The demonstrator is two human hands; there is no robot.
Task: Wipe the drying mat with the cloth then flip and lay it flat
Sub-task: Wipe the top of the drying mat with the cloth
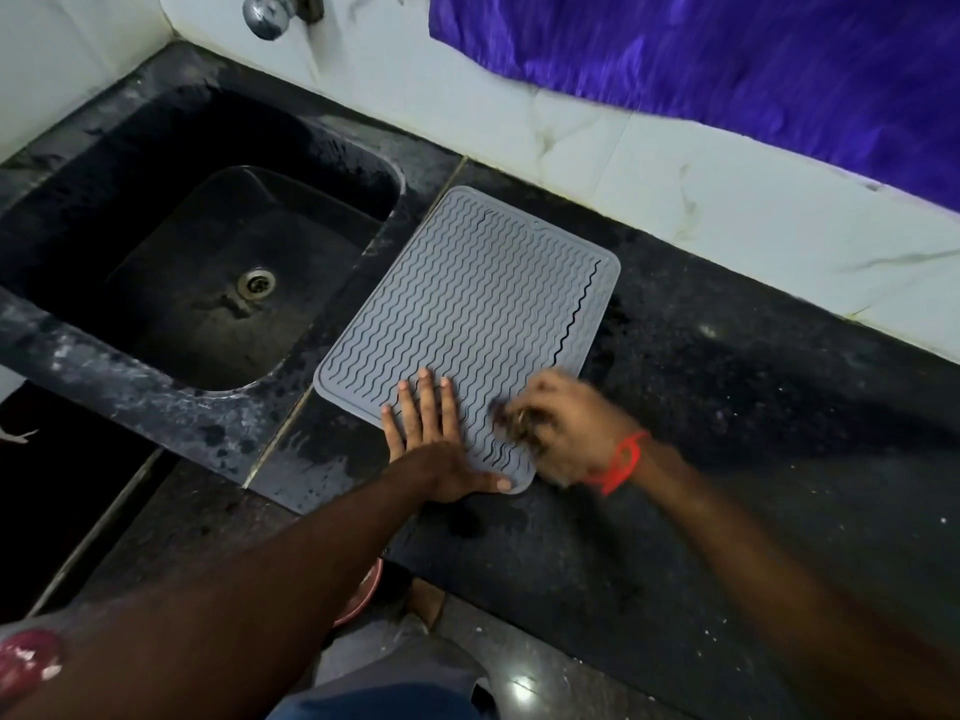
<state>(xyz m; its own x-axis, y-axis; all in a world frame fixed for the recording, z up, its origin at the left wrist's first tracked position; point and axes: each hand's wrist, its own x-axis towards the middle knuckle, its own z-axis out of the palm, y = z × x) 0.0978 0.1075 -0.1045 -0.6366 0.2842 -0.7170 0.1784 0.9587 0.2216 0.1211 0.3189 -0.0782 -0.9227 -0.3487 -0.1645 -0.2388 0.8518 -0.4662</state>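
A grey drying mat [467, 304] with wavy ridges lies flat on the black counter, just right of the sink. My left hand [436, 439] presses its near edge with straight, spread fingers. At the mat's near right corner my right hand [566, 428], motion-blurred and with a red thread at the wrist, has its fingers curled round a small dark brownish cloth [514, 415]. Most of the cloth is hidden inside the hand.
A black stone sink [218, 272] with a metal drain sits to the left. A chrome tap [270, 13] juts from the white tiled wall [649, 163]. Purple fabric [753, 65] hangs at the upper right. The black counter [753, 407] stretches right.
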